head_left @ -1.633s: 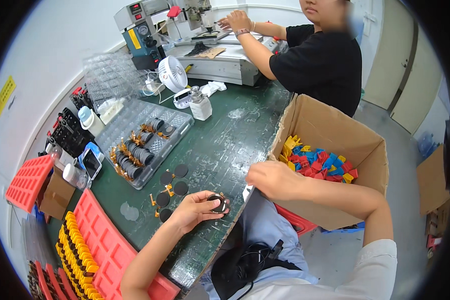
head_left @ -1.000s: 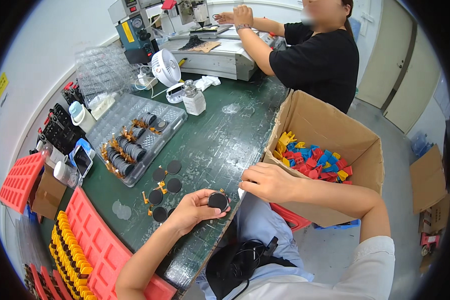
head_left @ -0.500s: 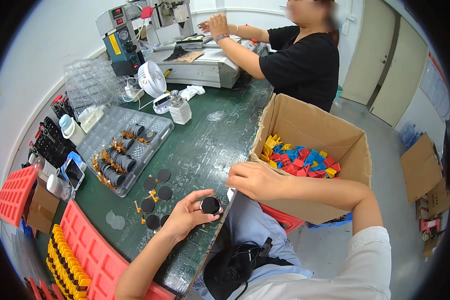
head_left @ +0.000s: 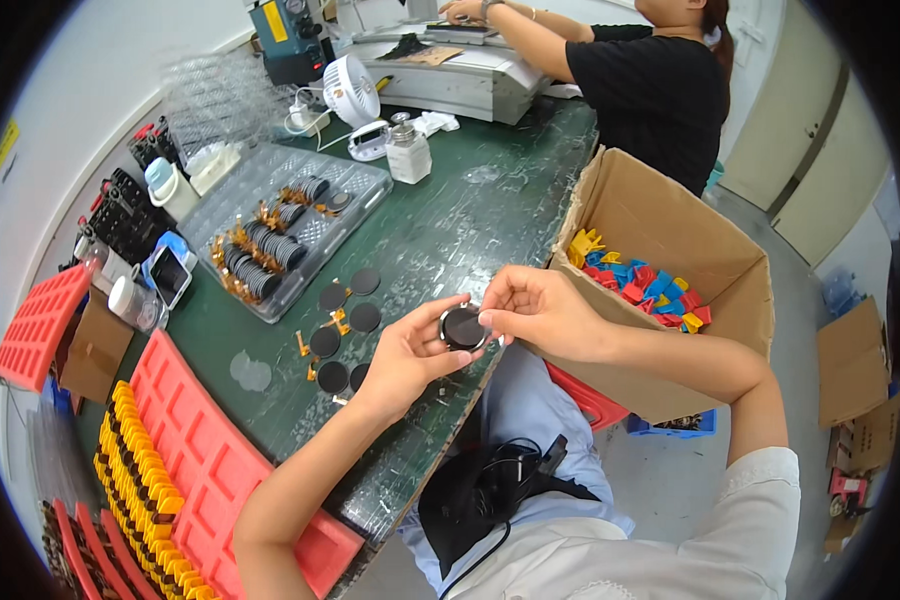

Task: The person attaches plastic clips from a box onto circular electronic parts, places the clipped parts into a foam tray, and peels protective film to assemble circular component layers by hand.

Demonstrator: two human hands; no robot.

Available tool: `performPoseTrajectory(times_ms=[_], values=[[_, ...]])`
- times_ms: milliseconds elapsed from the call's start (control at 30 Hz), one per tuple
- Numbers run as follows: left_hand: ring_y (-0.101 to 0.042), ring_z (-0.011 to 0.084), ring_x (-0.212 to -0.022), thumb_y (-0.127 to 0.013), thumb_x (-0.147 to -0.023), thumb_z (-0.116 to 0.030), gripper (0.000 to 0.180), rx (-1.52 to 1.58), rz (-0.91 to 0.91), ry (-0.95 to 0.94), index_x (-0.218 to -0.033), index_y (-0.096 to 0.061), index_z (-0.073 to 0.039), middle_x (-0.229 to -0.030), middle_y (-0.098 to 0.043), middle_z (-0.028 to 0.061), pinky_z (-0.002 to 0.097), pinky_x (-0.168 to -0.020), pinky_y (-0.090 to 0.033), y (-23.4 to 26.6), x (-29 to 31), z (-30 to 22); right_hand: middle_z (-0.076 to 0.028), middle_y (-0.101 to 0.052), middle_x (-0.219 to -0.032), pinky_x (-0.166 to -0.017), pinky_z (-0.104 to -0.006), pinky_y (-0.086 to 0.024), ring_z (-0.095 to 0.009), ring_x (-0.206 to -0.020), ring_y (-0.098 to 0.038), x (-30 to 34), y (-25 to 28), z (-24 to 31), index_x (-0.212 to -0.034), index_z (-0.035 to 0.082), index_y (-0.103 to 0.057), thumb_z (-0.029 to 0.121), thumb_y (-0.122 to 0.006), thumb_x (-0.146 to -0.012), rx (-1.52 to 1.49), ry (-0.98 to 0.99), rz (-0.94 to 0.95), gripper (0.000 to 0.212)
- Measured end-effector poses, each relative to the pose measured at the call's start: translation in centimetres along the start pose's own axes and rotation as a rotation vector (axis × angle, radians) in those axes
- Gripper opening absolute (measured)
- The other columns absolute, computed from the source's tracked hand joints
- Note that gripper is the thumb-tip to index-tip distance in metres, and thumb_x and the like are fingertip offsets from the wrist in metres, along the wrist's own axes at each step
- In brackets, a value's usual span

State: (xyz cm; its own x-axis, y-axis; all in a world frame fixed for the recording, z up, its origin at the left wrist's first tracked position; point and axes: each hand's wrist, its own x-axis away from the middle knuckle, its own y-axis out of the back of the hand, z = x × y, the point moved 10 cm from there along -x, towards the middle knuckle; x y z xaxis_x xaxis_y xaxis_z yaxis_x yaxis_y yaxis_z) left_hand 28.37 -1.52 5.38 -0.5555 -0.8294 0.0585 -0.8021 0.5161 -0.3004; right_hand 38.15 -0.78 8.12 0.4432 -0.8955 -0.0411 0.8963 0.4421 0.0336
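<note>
A round black disc with a shiny silver rim (head_left: 463,328) rests in the fingers of my left hand (head_left: 408,352), which curl around its left and lower sides just over the table edge. My right hand (head_left: 540,312) is closed in a pinch, with its thumb tip against the disc's right edge. Whatever lies between those fingertips is hidden, and a small whitish bit shows below them. Left of my hands, several flat black discs (head_left: 366,318) with orange flex tails lie on the green table (head_left: 440,230).
A clear plastic tray (head_left: 366,188) holds rows of similar discs. Beyond it stand a glass bottle (head_left: 408,155) and a white fan (head_left: 352,92). On the right, a cardboard box (head_left: 700,220) contains red, blue and yellow pieces. Red moulded trays (head_left: 202,425) lie at left; a person works opposite.
My right hand has come to the disc from the table edge, and its thumb now touches it. The left hand has raised the disc away from me to the right. The whole view has shifted.
</note>
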Motion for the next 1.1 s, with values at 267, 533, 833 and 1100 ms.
performPoseTrajectory(times_ms=[267,533,833,1100], values=[[-0.058,0.0172,-0.097,-0.054,-0.073,0.014,0.055,-0.014,0.018,-0.031,-0.125,-0.04,0.002,-0.109,-0.056,0.0113,0.0314,-0.089,-0.047,-0.1,0.5,-0.4,-0.003,-0.059,-0.079,-0.059,-0.0195,-0.046,-0.006,-0.069,-0.056,-0.4,-0.7,-0.3,-0.085,0.001,-0.054,0.004,-0.061,-0.08,0.013,-0.024,-0.01,0.009],[-0.058,0.0192,-0.094,-0.056,-0.079,0.004,0.032,-0.12,-0.057,-0.044,-0.11,-0.05,0.004,-0.103,-0.058,0.0128,0.0367,-0.085,-0.049,0.2,0.3,0.4,-0.004,-0.057,-0.066,-0.05,-0.0229,-0.042,-0.007,-0.058,-0.053,-0.4,0.3,0.8,-0.075,0.002,-0.05,0.016,-0.069,-0.074,0.51,0.079,-0.075,0.024],[-0.063,0.0315,-0.085,-0.058,-0.077,-0.001,0.022,0.03,-0.065,0.073,-0.097,-0.049,-0.002,-0.095,-0.061,0.0208,0.042,-0.076,-0.052,0.2,0.7,-0.5,-0.012,-0.052,-0.06,-0.05,-0.0345,-0.04,-0.024,-0.054,-0.053,1.6,15.5,4.5,-0.071,0.002,-0.049,0.021,-0.058,-0.081,1.067,0.408,-0.537,0.023],[-0.061,0.0313,-0.084,-0.061,-0.071,-0.013,0.025,0.144,-0.008,0.207,-0.087,-0.044,-0.007,-0.098,-0.06,0.0225,0.0374,-0.072,-0.052,-2.0,-2.2,-1.3,-0.019,-0.046,-0.112,-0.076,-0.042,-0.047,-0.036,-0.091,-0.055,-2.7,28.2,-15.9,-0.117,0.006,-0.043,0.009,-0.061,-0.068,1.587,-0.115,-0.04,0.053]])
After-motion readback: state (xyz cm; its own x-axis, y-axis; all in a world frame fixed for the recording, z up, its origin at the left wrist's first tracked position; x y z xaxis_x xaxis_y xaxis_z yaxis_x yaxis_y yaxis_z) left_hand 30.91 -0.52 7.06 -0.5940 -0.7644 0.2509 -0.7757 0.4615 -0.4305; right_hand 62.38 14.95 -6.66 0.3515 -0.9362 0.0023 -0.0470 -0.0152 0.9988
